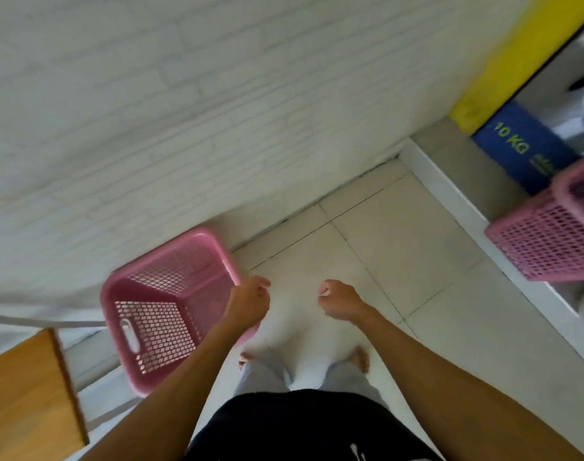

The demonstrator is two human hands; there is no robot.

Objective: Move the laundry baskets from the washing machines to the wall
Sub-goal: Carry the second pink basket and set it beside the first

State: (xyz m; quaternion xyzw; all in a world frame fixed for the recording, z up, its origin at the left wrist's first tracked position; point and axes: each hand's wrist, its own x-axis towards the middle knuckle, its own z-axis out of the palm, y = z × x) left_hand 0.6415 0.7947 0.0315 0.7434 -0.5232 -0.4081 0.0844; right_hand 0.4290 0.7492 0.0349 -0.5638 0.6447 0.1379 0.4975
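An empty pink laundry basket [164,307] stands on the floor against the white brick wall [150,111], to my left. My left hand [249,302] is over the basket's right rim, fingers curled, with nothing visible in them. My right hand [338,299] hangs over the floor tiles as a loose fist, holding nothing. A second pink laundry basket [546,237] stands at the right, in front of a washing machine [530,151] that carries a blue "10 KG" label.
A wooden tabletop [27,394] juts in at the lower left beside the first basket. A white raised ledge [450,194] runs along the base of the machines on the right. My bare feet stand on pale floor tiles [367,247].
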